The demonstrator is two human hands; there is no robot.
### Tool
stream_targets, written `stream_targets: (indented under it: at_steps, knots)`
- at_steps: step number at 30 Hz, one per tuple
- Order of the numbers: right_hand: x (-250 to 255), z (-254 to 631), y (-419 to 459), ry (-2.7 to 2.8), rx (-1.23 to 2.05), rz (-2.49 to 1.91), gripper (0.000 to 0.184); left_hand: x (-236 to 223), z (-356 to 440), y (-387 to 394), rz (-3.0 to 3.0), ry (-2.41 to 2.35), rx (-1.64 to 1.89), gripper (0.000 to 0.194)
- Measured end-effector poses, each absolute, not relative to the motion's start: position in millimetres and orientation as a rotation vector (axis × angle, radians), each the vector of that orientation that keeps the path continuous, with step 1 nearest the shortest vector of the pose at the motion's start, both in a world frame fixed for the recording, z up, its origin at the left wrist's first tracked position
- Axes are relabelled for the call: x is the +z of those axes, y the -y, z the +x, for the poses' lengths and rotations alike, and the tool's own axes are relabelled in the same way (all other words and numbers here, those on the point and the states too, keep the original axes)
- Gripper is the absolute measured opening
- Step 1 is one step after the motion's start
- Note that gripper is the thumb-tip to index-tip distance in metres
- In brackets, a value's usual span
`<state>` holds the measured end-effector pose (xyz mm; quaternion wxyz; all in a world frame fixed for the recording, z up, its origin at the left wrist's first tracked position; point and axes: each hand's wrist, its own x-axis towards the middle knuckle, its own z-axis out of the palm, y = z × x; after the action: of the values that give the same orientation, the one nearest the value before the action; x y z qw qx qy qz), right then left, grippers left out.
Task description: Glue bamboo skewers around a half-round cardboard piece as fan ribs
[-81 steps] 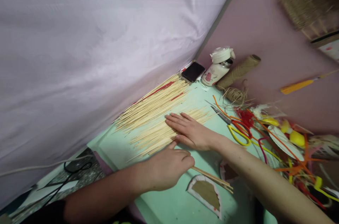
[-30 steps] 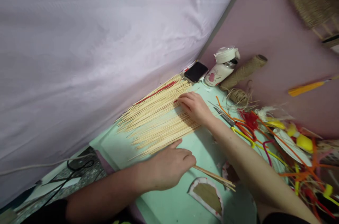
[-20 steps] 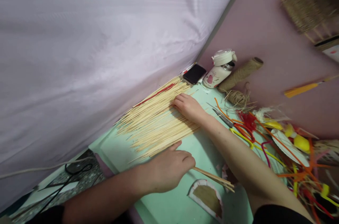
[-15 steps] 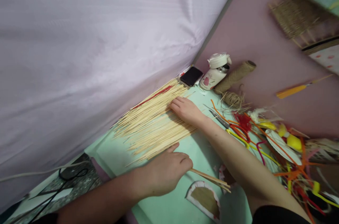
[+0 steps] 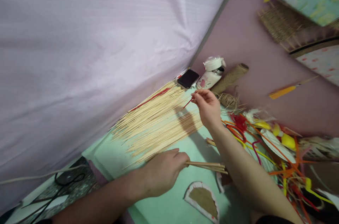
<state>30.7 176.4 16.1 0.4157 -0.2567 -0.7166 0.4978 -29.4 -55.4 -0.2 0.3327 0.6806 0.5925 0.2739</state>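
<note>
My left hand [image 5: 166, 169] is closed round a small bundle of thin wooden sticks [image 5: 208, 166], whose ends stick out to the right. Between thumb and fingertips, my right hand [image 5: 208, 109] pinches a thin red stick [image 5: 188, 103], raised a little over the table. Beneath it lies a broad layer of pale thin sticks [image 5: 150, 113], spread slantwise in two groups, with a few red sticks [image 5: 150, 99] along the back. A half-round brown piece with a white rim [image 5: 203, 198] lies in front of my left hand.
A pale green cloth [image 5: 164, 206] covers the table. At the back stand a phone [image 5: 188, 78], a white bottle [image 5: 210, 74] and a twine roll [image 5: 233, 76]. Tangled coloured pipe cleaners [image 5: 246, 139] fill the right side. Woven pieces [image 5: 283, 23] hang on the wall.
My right hand has risen off the pale sticks and moved right, and a red stick now shows in its pinch. The left hand keeps its bundle, tilted flatter. The view has shifted slightly.
</note>
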Motion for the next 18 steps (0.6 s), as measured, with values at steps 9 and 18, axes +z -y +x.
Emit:
stream_targets:
  at_steps: [9,18]
  knots:
    - [23,57,-166,1.794,1.085,-0.647,0.017,2,-36,47,0.491,-0.895,1.275,0.029]
    - [40,92,-103,2.561,-0.194,0.476,0.02,-1,-43,40,0.169,-0.712,1.404,0.019]
